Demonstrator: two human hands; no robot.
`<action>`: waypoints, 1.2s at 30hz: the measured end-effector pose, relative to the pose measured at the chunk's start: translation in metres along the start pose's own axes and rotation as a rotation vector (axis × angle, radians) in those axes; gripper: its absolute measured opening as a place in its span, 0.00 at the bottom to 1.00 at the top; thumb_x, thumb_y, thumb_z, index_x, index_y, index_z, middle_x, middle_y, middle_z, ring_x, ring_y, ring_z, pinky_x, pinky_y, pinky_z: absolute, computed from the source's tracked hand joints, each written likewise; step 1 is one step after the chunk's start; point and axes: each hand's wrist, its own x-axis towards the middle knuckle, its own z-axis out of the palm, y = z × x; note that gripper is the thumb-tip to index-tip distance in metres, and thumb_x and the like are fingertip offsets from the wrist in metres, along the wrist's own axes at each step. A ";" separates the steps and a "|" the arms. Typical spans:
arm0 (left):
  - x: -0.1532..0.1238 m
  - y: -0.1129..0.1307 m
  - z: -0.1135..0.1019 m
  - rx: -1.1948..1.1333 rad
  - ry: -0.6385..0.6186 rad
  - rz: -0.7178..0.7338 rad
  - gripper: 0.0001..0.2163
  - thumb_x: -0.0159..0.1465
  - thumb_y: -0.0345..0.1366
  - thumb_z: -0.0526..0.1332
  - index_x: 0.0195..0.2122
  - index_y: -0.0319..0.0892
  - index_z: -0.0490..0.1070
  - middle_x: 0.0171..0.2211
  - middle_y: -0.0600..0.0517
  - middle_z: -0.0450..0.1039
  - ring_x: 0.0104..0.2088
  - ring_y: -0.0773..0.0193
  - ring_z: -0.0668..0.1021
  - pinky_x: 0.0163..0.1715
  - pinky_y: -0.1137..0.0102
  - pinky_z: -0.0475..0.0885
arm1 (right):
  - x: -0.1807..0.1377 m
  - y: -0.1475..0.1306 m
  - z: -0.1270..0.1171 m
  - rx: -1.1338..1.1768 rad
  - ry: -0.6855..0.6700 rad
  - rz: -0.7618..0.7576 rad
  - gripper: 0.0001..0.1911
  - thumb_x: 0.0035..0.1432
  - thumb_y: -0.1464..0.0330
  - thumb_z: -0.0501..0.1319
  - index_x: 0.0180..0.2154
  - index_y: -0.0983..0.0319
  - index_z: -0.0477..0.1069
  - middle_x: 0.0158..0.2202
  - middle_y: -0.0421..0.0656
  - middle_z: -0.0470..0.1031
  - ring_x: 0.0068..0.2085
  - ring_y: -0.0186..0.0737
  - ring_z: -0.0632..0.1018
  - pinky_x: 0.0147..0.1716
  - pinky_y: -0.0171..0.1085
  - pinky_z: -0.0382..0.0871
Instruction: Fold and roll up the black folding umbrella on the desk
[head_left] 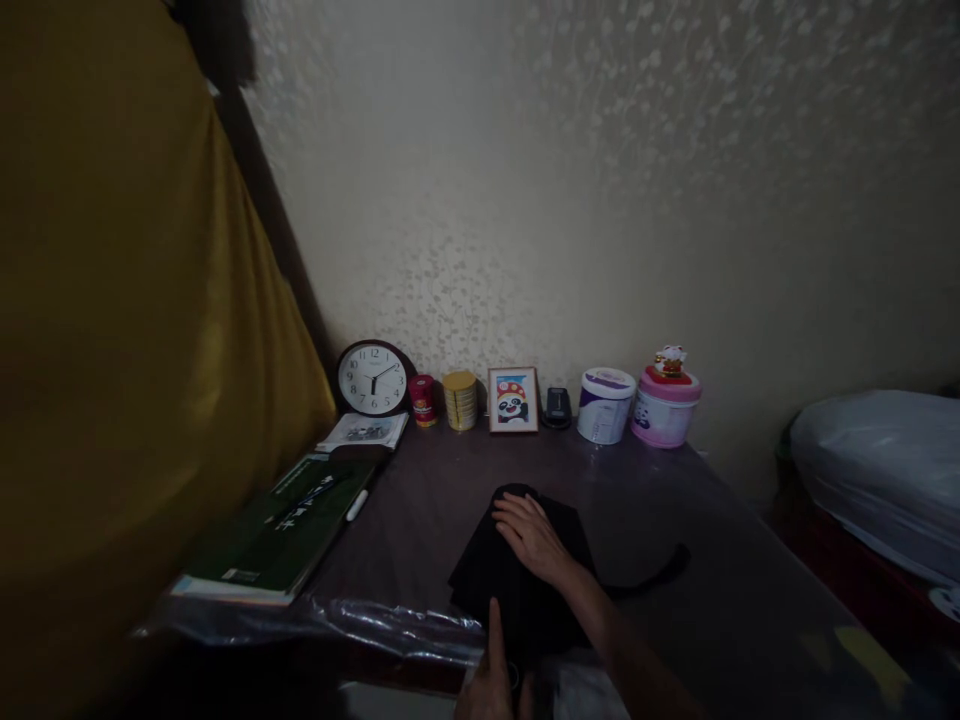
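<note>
A black cloth thing, which looks like a loosely folded umbrella (pixel 480 570), lies on the near part of the dark table. A dark strap (pixel 649 578) trails from it to the right. My right hand (pixel 531 535) rests flat on the upper part of the cloth, fingers stretched out and close together. At the bottom edge of the view, my left hand (pixel 489 690) is at the near end of it. Its index finger points forward along the cloth, while the thumb and lower fingers close round a dark, round-ended part like a handle. The lower left hand is cut off.
Along the back of the table (pixel 420 520) stand a clock (pixel 373 378), a red can (pixel 424 402), a yellow stack (pixel 460 402), a framed panda picture (pixel 514 400) and two tubs (pixel 604 406). Green books (pixel 300 520) and a white pen (pixel 358 505) lie left, beside a yellow curtain (pixel 150 300).
</note>
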 end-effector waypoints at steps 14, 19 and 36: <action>0.000 -0.007 0.004 -0.038 0.046 0.066 0.32 0.60 0.37 0.46 0.62 0.31 0.33 0.51 0.39 0.67 0.44 0.59 0.75 0.39 0.72 0.67 | -0.007 -0.041 0.018 -0.047 -0.150 -0.078 0.16 0.61 0.65 0.48 0.36 0.57 0.74 0.38 0.43 0.78 0.50 0.39 0.70 0.57 0.45 0.48; 0.001 -0.017 0.009 -0.034 0.074 0.107 0.29 0.56 0.38 0.52 0.58 0.34 0.52 0.49 0.42 0.69 0.49 0.58 0.72 0.45 0.73 0.64 | -0.048 -0.089 -0.002 0.230 -0.291 -0.040 0.18 0.61 0.63 0.47 0.32 0.56 0.75 0.29 0.40 0.78 0.34 0.35 0.76 0.48 0.37 0.61; 0.001 -0.011 0.010 -0.096 0.065 0.046 0.31 0.62 0.42 0.42 0.62 0.30 0.31 0.40 0.41 0.74 0.41 0.58 0.76 0.37 0.71 0.66 | -0.102 0.025 -0.029 0.247 0.487 0.692 0.22 0.51 0.55 0.49 0.36 0.64 0.70 0.39 0.54 0.75 0.42 0.51 0.74 0.44 0.46 0.65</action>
